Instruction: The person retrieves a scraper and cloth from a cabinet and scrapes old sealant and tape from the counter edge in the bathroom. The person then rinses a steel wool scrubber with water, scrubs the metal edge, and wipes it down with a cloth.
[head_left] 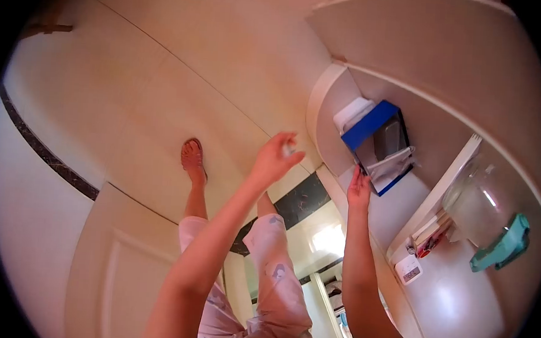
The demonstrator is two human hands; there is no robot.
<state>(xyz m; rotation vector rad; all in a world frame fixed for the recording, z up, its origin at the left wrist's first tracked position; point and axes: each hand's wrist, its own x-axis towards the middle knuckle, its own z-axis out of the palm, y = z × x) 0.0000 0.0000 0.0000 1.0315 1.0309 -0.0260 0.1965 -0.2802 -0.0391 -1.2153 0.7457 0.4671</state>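
My left hand point(277, 157) is raised over the floor, its fingers curled around something small and whitish that I cannot make out. On the shelf to the right stands a blue box point(371, 125) with an open side. Inside the box are clear or pale plastic items point(390, 163), one of them a crumpled bag-like piece. At the box's lower left corner, my right hand point(359, 189) grips the edge with its fingertips. A white item point(353, 112) sits against the far side of the box.
On the lower shelf point(453, 301) are a clear container point(480, 192), a teal plastic item point(502, 245), a small white device point(408, 270) and a red-handled tool point(428, 244). A shelf divider point(434, 199) separates the compartments. A door point(130, 272) stands at lower left.
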